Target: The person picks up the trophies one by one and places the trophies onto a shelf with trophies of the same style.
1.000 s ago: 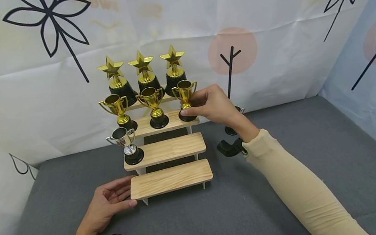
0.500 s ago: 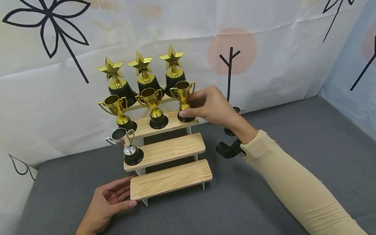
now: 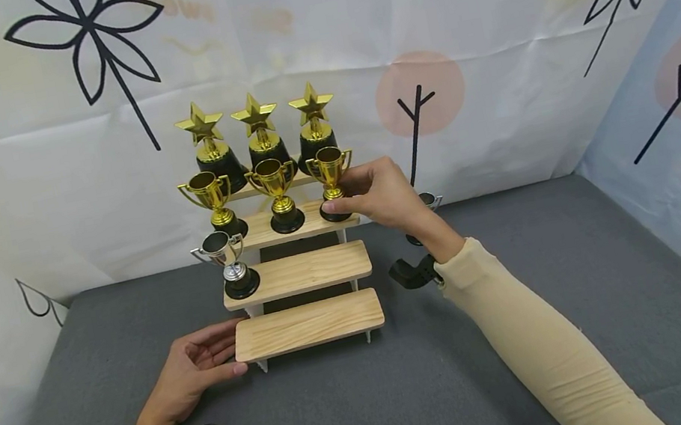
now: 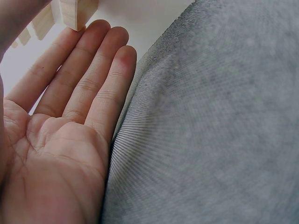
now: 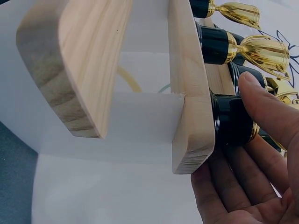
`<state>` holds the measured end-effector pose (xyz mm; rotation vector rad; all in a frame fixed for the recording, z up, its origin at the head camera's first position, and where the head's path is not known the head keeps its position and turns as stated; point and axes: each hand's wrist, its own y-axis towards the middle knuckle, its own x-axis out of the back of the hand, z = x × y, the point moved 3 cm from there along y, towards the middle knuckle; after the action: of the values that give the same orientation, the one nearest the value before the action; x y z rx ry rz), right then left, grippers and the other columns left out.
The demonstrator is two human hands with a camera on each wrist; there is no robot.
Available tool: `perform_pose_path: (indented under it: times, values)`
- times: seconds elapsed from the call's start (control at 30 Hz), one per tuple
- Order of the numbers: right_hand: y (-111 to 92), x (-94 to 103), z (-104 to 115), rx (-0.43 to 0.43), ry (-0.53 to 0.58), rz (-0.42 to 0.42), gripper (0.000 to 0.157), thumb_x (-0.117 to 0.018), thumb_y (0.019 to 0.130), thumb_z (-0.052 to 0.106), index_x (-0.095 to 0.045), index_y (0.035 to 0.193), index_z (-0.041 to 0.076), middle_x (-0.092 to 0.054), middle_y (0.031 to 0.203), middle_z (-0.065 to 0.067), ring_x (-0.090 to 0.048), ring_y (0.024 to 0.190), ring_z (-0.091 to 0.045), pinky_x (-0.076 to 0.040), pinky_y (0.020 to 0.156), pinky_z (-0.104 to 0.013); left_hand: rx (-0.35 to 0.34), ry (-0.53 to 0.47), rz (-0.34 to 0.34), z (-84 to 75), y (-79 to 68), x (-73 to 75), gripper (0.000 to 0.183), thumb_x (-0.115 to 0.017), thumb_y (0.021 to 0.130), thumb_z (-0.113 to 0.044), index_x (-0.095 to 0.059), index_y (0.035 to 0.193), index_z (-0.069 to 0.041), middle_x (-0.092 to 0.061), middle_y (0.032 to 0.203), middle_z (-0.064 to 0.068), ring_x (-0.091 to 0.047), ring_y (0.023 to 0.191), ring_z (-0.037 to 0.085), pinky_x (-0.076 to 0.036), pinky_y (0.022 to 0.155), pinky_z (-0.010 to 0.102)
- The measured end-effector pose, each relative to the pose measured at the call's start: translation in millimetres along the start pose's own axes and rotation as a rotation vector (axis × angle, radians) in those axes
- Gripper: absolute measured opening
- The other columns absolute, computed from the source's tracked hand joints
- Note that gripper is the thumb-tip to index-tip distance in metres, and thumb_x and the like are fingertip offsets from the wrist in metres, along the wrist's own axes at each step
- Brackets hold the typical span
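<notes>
A small gold trophy cup (image 3: 328,163) with a black base stands at the right end of the second shelf from the top. My right hand (image 3: 383,193) holds it low down; the right wrist view has the thumb on one side of its black base (image 5: 234,120) and the fingers on the other. My left hand (image 3: 193,367) is at the left end of the lowest shelf (image 3: 309,324), thumb near the front corner. In the left wrist view its fingers (image 4: 86,88) stretch out straight, tips by the wooden end.
Two more gold cups (image 3: 274,178) share that shelf, with several gold star trophies (image 3: 255,115) above. A silver cup (image 3: 227,251) sits left on the third shelf (image 3: 309,269). Another cup (image 3: 427,201) stands on the grey table (image 3: 525,248), partly behind my right wrist.
My right hand has slid the gold trophy cup slightly left along its shelf, closer to the middle cup. The left hand has stayed in place.
</notes>
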<state>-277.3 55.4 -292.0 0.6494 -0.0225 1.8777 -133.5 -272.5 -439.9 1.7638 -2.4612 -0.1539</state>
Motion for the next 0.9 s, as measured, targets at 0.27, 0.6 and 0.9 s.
perform_pose_path:
  times: [0.27, 0.6, 0.9]
  values:
    - [-2.4, 0.2, -0.3, -0.002, 0.013, -0.009, 0.031, -0.086, 0.084, 0.016, -0.078, 0.110, 0.003, -0.076, 0.100, -0.010, -0.072, 0.091, -0.022, -0.062, 0.080, -0.038, 0.002, 0.012, -0.002, 0.3, -0.2, 0.4, 0.067, -0.074, 0.081, 0.019, -0.041, 0.138, 0.024, -0.064, 0.133, 0.004, -0.063, 0.121, 0.013, -0.054, 0.101, 0.030]
    - [-4.7, -0.3, -1.6, -0.001, 0.072, -0.009, 0.032, -0.087, 0.082, 0.014, -0.078, 0.110, 0.003, -0.076, 0.104, -0.011, -0.072, 0.097, -0.023, -0.062, 0.085, -0.039, -0.005, 0.005, 0.005, 0.0, -0.3, 0.4, 0.066, -0.073, 0.081, 0.019, -0.040, 0.138, 0.025, -0.064, 0.133, 0.004, -0.063, 0.121, 0.013, -0.054, 0.102, 0.030]
    - [-4.9, -1.0, -3.6, 0.011, 0.083, -0.009, 0.035, -0.087, 0.082, 0.012, -0.076, 0.114, 0.001, -0.075, 0.109, -0.012, -0.071, 0.106, -0.023, -0.061, 0.091, -0.038, 0.000, 0.010, 0.002, -0.2, -0.2, 0.6, 0.067, -0.073, 0.081, 0.019, -0.040, 0.138, 0.025, -0.063, 0.133, 0.004, -0.063, 0.121, 0.013, -0.054, 0.101, 0.030]
